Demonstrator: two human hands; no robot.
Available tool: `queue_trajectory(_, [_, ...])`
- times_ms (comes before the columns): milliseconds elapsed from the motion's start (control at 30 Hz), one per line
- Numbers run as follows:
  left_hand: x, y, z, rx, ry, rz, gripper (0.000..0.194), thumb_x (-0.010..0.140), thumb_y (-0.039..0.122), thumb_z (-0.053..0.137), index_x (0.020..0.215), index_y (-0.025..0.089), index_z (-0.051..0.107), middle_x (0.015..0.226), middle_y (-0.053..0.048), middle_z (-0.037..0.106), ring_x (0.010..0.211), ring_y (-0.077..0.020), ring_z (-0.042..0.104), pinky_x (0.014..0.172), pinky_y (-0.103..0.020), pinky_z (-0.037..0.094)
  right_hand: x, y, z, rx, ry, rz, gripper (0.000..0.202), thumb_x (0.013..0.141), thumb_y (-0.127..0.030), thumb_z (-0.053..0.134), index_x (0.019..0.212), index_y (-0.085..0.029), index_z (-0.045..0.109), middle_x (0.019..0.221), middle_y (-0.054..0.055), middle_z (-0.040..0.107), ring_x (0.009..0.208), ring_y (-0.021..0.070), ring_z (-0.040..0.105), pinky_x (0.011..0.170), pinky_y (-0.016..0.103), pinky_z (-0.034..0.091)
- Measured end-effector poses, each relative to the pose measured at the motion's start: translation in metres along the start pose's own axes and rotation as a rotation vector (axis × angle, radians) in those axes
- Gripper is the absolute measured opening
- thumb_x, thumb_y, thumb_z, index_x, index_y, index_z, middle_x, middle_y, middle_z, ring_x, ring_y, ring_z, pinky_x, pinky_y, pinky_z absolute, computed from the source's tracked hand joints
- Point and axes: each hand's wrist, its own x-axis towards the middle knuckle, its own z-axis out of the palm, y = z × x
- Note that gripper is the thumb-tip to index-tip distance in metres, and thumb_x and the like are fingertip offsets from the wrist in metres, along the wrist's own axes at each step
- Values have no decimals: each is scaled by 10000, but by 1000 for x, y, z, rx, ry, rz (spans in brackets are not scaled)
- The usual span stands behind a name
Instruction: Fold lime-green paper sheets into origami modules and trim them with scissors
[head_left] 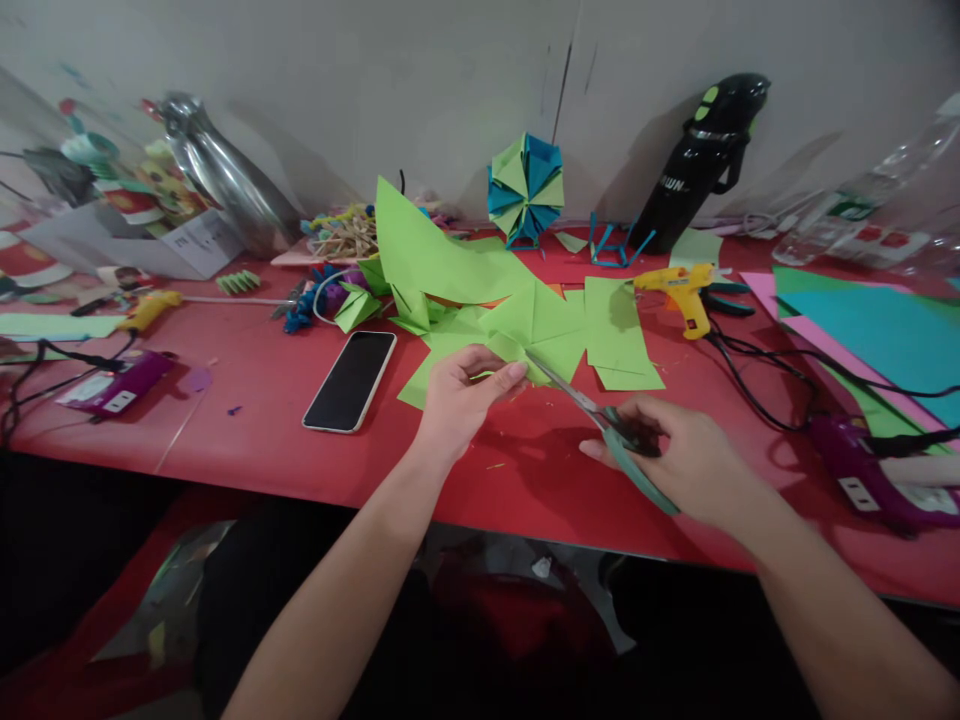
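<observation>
A person's left hand (474, 385) pinches what appears to be green paper (507, 348) as the right hand (679, 455) grips scissors (600, 415) at the red table's near edge (300, 470).

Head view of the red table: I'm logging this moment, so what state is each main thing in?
Left hand: pinching green paper
Right hand: gripping scissors
Scissors: tips at paper, blade gap unclear
Phone: face up, screen dark
Black flask: lid on
Right yellow glue gun: set down, power unclear
Left purple socket block: plug in
</observation>
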Motion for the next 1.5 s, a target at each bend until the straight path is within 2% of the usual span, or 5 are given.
queue_trajectory(233, [0,2,1,21,3,-11,347,696,376,922,755,156,660,735,-3,735,703,-167,760,766,-317,659,-1,-2,1,-9,14,11,400,735,-574,828,787,-242,610,702,-16,657,631,162,517,584,297,442])
queue_trajectory(433, [0,-1,-1,45,-24,4,315,726,372,906,776,162,677,757,-6,742,716,-160,756,770,-307,657,0,0,2,36,-5,-5,382,742,-553,833,822,-242,625,747,-7,690,664,170,553,603,289,465])
queue_trajectory(900, [-2,0,0,82,-49,-17,304,731,379,900,760,170,682,736,-4,740,703,-160,755,763,-299,653,-1,-2,4,22,7,-44,408,756,-566,820,794,-243,574,718,-28,615,648,154,506,573,267,430])
queue_trajectory(1167, [-2,2,-1,80,-70,-19,318,727,390,902,760,166,679,730,-6,733,711,-170,755,776,-319,660,3,4,7,1,70,-80,428,727,-594,829,791,-239,598,696,-19,631,629,158,520,576,284,446])
queue_trajectory(1500, [-3,4,1,99,-81,-37,341,717,417,904,745,159,683,728,-20,729,698,-170,740,757,-330,651,3,0,3,20,1,-89,388,765,-565,805,837,-239,607,724,-11,632,650,169,549,595,293,462])
